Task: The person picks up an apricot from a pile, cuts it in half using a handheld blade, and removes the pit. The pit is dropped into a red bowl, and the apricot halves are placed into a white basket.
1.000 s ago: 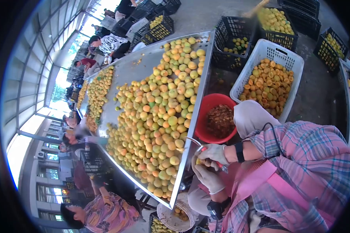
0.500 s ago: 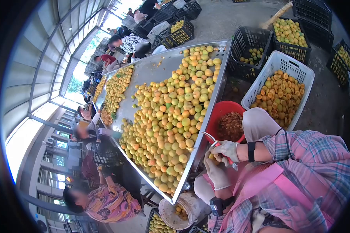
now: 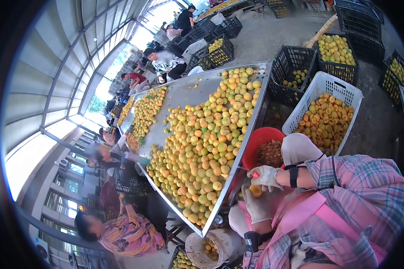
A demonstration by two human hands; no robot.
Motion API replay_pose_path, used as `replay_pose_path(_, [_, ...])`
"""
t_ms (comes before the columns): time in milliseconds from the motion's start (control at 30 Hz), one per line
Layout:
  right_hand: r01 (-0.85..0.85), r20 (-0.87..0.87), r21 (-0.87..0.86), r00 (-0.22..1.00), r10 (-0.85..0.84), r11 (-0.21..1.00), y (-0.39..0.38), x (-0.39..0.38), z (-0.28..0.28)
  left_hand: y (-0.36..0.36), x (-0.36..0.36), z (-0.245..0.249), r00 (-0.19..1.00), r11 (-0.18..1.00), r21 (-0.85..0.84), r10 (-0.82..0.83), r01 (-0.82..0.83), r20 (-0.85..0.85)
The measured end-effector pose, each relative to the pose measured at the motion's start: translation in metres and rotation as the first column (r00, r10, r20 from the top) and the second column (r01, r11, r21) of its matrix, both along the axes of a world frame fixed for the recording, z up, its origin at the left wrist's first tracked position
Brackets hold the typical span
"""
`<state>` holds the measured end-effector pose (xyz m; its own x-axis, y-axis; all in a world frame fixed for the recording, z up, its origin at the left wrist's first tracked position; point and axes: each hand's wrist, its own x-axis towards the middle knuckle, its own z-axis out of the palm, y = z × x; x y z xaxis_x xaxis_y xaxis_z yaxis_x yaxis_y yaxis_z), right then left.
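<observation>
Cradling an apricot [image 3: 256,191] in the half-curled left hand [image 3: 257,208], just leftward of the right hand [image 3: 268,176] closed round a red-handled tool [image 3: 255,175].

Fruit [image 3: 202,148] is lying on the table [image 3: 184,96]; a tub [image 3: 250,144] is standing between table and crate [image 3: 300,99], which is holding halves [image 3: 327,119].

Person wore a pink-and-blue plaid shirt [image 3: 368,188], wide pink strap [image 3: 307,210], pale trousers [image 3: 300,150]. Whitish right glove [image 3: 269,175] had a black wristband [image 3: 293,177] above; whitish left glove [image 3: 258,208], a boxy black device [image 3: 252,241]. Thin black cable [image 3: 334,170] ran along one sleeve [image 3: 321,171].
</observation>
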<state>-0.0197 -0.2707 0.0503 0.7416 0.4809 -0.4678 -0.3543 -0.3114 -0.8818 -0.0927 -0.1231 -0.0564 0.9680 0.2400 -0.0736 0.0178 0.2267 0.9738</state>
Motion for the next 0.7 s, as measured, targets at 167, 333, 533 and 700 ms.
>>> replay_pose_path(167, [-0.079, 0.111, -0.031, 0.990, 0.082, 0.996, -0.001, -0.021, -0.012, -0.005, -0.013, 0.003, 0.999, 0.950, -0.310, 0.026, -0.035, -0.031])
replay_pose_path(333, [-0.084, 0.078, -0.080, 0.993, 0.090, 0.993, -0.019, -0.037, 0.012, -0.025, -0.020, 0.030, 0.993, 0.941, -0.317, -0.112, 0.116, 0.029])
replay_pose_path(533, [0.185, 0.075, 0.031, 0.979, -0.187, 0.982, -0.072, -0.041, 0.040, -0.050, -0.032, 0.064, 0.966, 0.956, -0.133, -0.259, 0.260, 0.026])
replay_pose_path(700, [0.552, 0.344, 0.255, 0.715, -0.608, 0.794, -0.155, 0.012, 0.007, -0.051, -0.030, 0.069, 0.956, 0.836, -0.534, -0.246, 0.126, -0.160])
